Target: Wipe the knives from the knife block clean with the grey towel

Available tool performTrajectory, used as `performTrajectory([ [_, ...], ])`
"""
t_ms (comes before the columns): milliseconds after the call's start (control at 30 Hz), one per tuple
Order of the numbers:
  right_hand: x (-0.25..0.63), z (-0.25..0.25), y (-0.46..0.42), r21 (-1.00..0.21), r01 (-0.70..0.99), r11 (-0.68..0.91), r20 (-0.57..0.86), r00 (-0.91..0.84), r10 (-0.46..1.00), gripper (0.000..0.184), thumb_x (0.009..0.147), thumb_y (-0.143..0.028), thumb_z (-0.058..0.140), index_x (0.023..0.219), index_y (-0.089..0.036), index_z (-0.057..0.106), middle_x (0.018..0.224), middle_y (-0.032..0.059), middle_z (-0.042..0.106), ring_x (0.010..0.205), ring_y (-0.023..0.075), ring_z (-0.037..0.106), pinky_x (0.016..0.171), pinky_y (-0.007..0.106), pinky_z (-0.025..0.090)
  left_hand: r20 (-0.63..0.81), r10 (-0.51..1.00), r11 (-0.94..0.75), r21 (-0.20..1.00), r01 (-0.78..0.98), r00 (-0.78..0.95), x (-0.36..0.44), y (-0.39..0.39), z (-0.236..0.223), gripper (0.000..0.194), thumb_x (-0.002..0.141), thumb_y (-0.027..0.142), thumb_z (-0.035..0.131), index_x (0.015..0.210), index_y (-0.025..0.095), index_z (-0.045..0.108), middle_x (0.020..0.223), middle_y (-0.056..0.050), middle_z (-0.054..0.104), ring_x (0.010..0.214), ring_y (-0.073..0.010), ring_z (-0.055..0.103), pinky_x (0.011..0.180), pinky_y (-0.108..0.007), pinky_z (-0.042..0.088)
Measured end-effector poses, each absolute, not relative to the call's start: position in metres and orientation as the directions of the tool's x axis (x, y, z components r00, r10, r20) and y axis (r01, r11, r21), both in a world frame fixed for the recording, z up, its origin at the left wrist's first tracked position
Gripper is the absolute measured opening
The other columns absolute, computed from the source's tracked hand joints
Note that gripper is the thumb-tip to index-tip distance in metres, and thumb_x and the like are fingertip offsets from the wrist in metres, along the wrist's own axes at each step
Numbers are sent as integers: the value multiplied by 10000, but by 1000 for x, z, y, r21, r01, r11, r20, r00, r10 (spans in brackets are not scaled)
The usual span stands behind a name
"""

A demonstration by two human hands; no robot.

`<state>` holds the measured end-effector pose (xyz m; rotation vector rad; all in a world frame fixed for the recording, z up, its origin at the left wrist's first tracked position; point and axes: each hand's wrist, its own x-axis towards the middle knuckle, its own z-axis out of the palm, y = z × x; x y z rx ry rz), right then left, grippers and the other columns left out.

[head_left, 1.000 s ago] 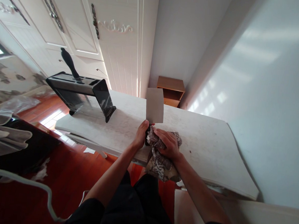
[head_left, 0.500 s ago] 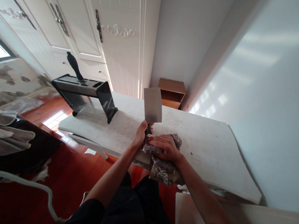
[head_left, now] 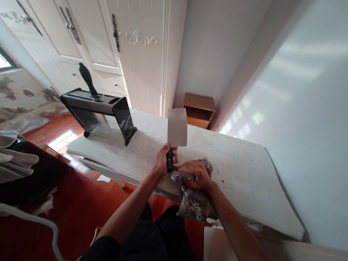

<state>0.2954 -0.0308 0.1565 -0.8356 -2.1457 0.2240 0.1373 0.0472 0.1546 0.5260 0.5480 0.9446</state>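
Observation:
My left hand (head_left: 163, 160) is wrapped round the black handle of a cleaver (head_left: 177, 126), whose broad grey blade points up and away from me. Bunched in my right hand (head_left: 197, 173) is a mottled brown-and-white cloth (head_left: 194, 203), its lower end hanging past the table's front edge. The cloth's near fold lies close to the bottom of the cleaver handle; whether they touch I cannot tell. On the left part of the white table (head_left: 243, 172) stands a knife block (head_left: 96, 102) with dark sides, and one black-handled knife (head_left: 87, 78) sticks up from its top.
White cupboards (head_left: 142, 67) rise behind the table. A small brown cabinet (head_left: 199, 102) sits beyond its far edge, and a glossy pale panel (head_left: 313, 117) is at the right. A white hose (head_left: 34, 215) and dark furniture draped with fabric (head_left: 5, 161) occupy the lower left.
My right hand with the cloth has slid down off the cleaver's handle and slightly right, uncovering the handle. The cleaver stays in my left hand, slightly lower in view.

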Motion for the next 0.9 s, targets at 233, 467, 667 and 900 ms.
performTrajectory([
  [233, 313, 153, -29, -370, 683, 630, 656, -288, 698, 339, 813, -182, 609, 1149, -193, 653, 1093, 85, 722, 984, 206, 690, 864, 342, 557, -254, 797, 569, 617, -544, 547, 134, 46, 156, 338, 935, 393, 511, 789, 97, 582, 616, 10, 463, 430, -65, 388, 398, -189, 313],
  [467, 333, 145, -23, -292, 874, 387, 649, -116, 752, 383, 790, -187, 585, 1166, -187, 662, 1129, 89, 700, 1009, 213, 679, 874, 330, 562, -270, 712, 648, 610, -457, 648, 134, 46, 153, 468, 886, 578, 565, 781, 122, 551, 579, 39, 420, 384, -49, 329, 370, -183, 273],
  [667, 359, 142, -11, -209, 955, 212, 616, -40, 786, 359, 845, -261, 585, 1186, -180, 659, 1188, 90, 688, 1016, 220, 675, 883, 328, 552, -290, 638, 714, 569, -407, 713, 131, 49, 154, 417, 828, 535, 653, 786, 141, 522, 561, 64, 398, 369, -33, 288, 349, -168, 251],
  [900, 373, 151, 16, -165, 982, -88, 506, 160, 848, 421, 856, -260, 578, 1266, -178, 619, 1254, 87, 654, 1038, 254, 650, 840, 340, 525, -274, 589, 736, 570, -365, 760, 128, 48, 155, 299, 794, 375, 686, 753, 158, 486, 567, 69, 403, 363, -27, 292, 345, -159, 256],
])
